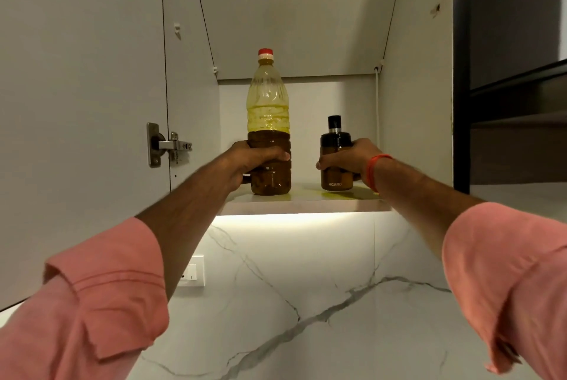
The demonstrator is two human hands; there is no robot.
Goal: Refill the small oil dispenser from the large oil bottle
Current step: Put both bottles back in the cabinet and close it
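A tall clear plastic oil bottle (268, 109) with a red cap stands upright on the cabinet shelf (306, 204). Dark oil fills its lower part, and the upper part looks yellow. My left hand (251, 161) grips the bottle around its lower body. To its right stands the small dark oil dispenser (335, 137) with a black top and pale lettering near its base. My right hand (349, 158) grips the dispenser around its middle; an orange thread band circles that wrist. Both containers rest on the shelf.
The open cabinet door (79, 103) with its metal hinge (167, 146) stands at the left. A shelf board (294, 72) sits above the bottles. Yellowish oil stains mark the shelf around the dispenser. Below are a lit marble backsplash (306, 287) and a wall switch (191, 270).
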